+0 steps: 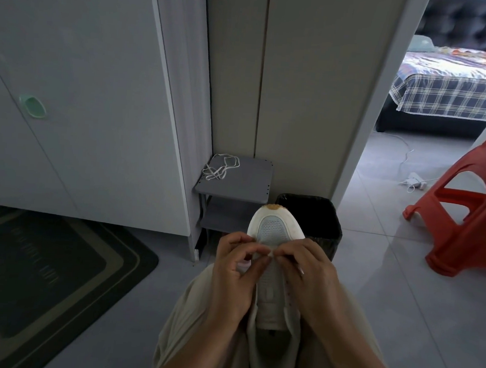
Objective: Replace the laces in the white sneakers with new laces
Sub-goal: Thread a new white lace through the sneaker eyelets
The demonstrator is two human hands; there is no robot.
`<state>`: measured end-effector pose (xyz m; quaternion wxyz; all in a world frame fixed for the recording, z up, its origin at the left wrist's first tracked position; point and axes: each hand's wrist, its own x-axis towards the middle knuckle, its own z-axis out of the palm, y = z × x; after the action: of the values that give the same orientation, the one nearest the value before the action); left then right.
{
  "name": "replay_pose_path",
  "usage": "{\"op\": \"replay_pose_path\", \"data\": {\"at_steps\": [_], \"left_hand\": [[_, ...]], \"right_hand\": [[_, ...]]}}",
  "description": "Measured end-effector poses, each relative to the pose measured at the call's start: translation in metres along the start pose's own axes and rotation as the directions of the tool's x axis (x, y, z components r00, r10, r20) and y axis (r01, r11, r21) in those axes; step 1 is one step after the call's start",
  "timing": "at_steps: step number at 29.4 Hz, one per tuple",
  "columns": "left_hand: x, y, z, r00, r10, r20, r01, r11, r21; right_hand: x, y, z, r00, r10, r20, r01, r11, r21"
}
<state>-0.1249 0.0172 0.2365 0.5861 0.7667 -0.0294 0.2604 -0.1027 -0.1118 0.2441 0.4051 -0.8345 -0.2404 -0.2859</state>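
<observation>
A white sneaker [276,231] lies on my lap with its toe pointing away from me; its eyelet rows look bare of lace. My left hand [235,271] and my right hand [306,276] meet over the lowest eyelets near the toe. Both pinch a bit of white lace [271,253] between fingertips there. The rest of that lace is hidden under my fingers. A loose white lace [220,166] lies tangled on the small grey shelf [250,184] ahead.
A black bin [314,213] stands right behind the sneaker's toe. A white cabinet [79,88] fills the left, with a dark mat [46,271] on the floor. An orange plastic stool [468,209] stands at the right. Through the doorway are a bed [446,91] and a white cable [407,176].
</observation>
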Motion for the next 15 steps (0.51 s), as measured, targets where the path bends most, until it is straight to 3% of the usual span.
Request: {"op": "replay_pose_path", "data": {"at_steps": [5,9,13,15], "left_hand": [[-0.001,-0.001,0.000,1.000,0.004,0.007,-0.004,1.000,-0.003],[-0.001,-0.003,0.001,0.999,0.053,-0.007,-0.053,0.998,0.023],[0.000,-0.006,0.003,0.996,0.085,-0.025,-0.084,0.995,0.055],[0.001,-0.007,0.003,0.996,0.075,-0.039,-0.073,0.996,0.057]], "right_hand": [[-0.004,0.000,-0.003,0.992,0.125,0.009,-0.123,0.986,-0.115],[-0.007,0.008,-0.001,1.000,0.023,-0.005,-0.023,0.970,-0.240],[-0.011,0.004,0.008,0.993,-0.052,-0.105,0.034,0.985,-0.168],[-0.011,0.004,0.008,0.989,-0.109,-0.096,0.086,0.972,-0.217]]}}
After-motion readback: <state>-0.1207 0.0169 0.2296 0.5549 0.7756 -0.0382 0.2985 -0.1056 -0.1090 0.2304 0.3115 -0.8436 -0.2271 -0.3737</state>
